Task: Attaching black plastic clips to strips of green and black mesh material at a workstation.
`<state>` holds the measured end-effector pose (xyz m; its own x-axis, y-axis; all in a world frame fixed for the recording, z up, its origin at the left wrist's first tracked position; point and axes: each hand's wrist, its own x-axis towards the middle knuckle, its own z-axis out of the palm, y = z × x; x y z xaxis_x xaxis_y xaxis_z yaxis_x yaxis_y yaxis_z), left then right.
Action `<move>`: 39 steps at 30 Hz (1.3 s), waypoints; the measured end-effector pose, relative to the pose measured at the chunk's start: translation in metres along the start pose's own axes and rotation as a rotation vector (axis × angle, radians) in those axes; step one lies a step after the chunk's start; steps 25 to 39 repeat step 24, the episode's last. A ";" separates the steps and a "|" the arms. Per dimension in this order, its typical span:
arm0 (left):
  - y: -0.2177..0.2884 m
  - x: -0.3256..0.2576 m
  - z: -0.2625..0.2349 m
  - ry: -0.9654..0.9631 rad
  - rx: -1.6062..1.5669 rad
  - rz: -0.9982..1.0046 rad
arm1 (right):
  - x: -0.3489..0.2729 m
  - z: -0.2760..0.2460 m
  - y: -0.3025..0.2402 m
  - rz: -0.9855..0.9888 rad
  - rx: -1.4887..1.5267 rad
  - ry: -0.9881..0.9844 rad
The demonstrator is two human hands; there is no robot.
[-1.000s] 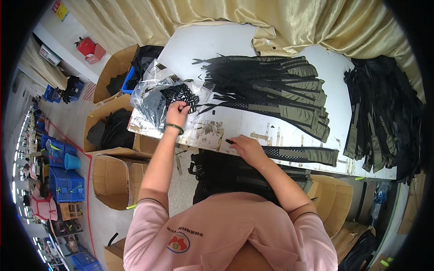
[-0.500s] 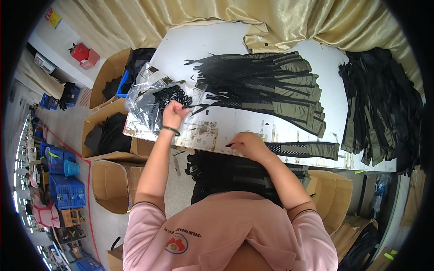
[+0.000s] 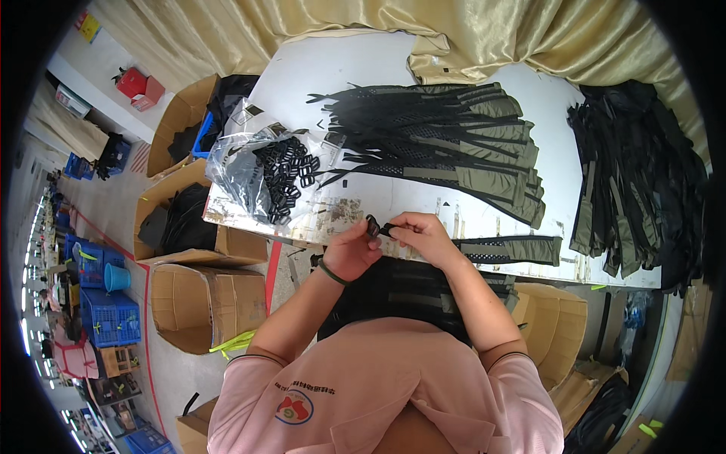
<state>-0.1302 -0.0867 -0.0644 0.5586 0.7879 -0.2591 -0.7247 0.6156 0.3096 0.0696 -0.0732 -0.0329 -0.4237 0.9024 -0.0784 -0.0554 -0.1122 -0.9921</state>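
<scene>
Between the fingertips of my left hand (image 3: 352,251) is a small black strap buckle (image 3: 371,224), held up at the table's front edge. Right beside it, my right hand (image 3: 425,239) pinches the narrow black end of a strap (image 3: 514,250). The strap's wider mesh and olive-green part lies along the front edge to the right of that hand. Buckle and strap end are close together; whether they touch I cannot tell. A clear plastic bag (image 3: 234,175) lies at the table's left, with many black buckles (image 3: 283,170) spilling from its mouth.
Similar black and olive straps (image 3: 495,155) lie fanned across the white table (image 3: 333,64). A dark pile of straps (image 3: 628,181) hangs over its right end. Cardboard boxes (image 3: 181,310) stand on the left; another box (image 3: 556,318) is below right. Gold curtains (image 3: 302,19) border the back.
My left hand has come back from the buckle bag toward my right hand, bringing a buckle. The loose buckles are now uncovered. My right hand has raised the strap end slightly.
</scene>
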 end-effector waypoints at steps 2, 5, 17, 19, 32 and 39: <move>-0.006 0.001 0.003 -0.004 -0.055 -0.021 | -0.001 0.000 0.002 0.024 -0.007 0.009; -0.011 0.004 0.010 -0.019 -0.057 -0.041 | -0.001 0.000 0.004 -0.010 -0.011 -0.015; -0.016 0.009 0.021 -0.041 -0.093 -0.061 | -0.009 -0.003 -0.004 -0.012 0.162 -0.075; -0.018 0.009 0.020 -0.044 -0.098 -0.073 | -0.008 -0.003 -0.004 -0.013 0.157 -0.087; -0.019 0.012 0.015 -0.016 -0.078 -0.066 | -0.007 -0.010 -0.006 -0.240 -0.413 -0.110; -0.019 0.012 0.015 -0.016 -0.078 -0.066 | -0.007 -0.010 -0.006 -0.240 -0.413 -0.110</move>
